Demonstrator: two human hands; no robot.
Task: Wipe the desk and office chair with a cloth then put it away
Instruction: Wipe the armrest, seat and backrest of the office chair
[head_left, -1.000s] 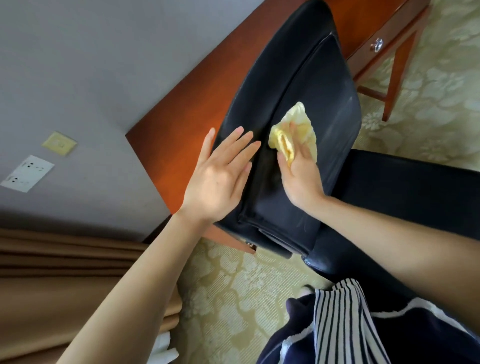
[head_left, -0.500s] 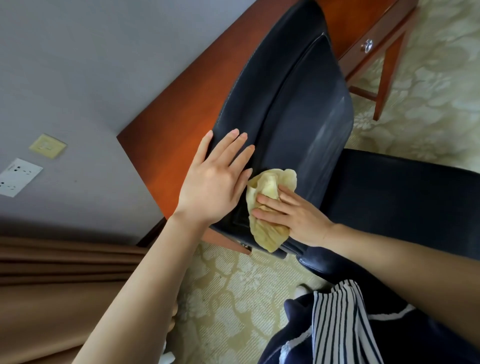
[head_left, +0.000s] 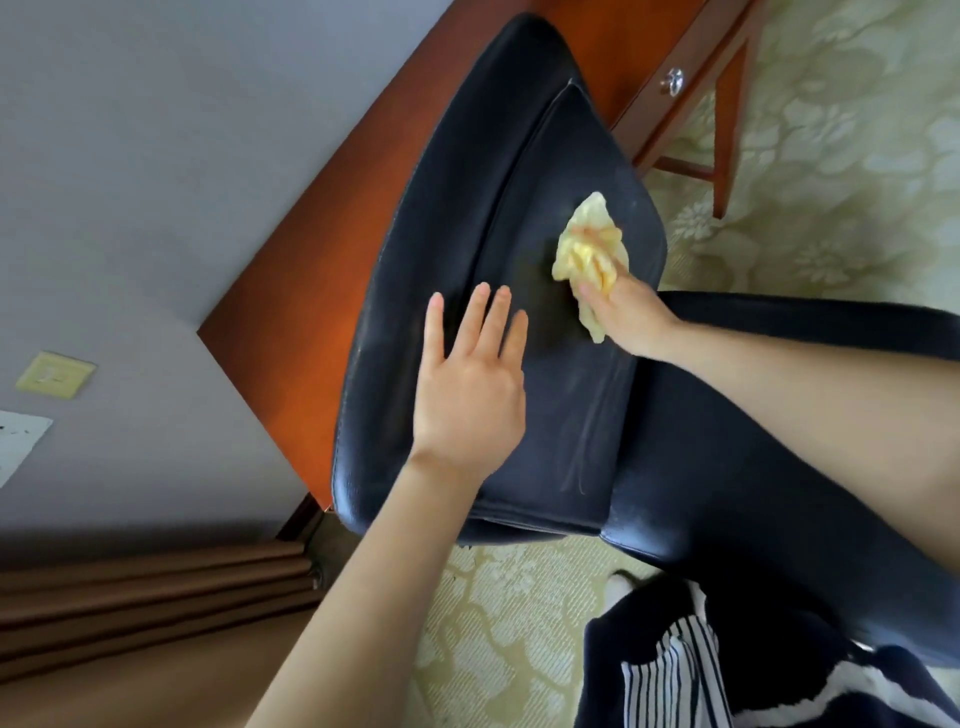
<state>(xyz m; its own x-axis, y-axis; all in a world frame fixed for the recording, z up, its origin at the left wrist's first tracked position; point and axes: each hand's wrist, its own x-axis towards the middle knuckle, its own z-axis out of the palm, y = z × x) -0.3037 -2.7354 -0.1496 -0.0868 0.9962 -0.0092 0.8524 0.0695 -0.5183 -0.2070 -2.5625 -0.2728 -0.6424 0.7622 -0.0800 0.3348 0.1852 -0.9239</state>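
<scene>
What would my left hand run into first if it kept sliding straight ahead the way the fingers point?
Probably nothing but more of the chair backrest: the left hand lies flat on it, fingers aimed at its top edge. The cloth in the right hand sits off to the right of that line. Past the edge lies the desk.

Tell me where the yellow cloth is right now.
In the head view, the yellow cloth is bunched in the right hand, pressed against the black chair backrest near its right edge, beyond the flat left hand.

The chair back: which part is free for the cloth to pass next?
The chair back is bare above the left hand, up to its top edge. Crowded: the right hand presses the cloth near the right edge.
</scene>
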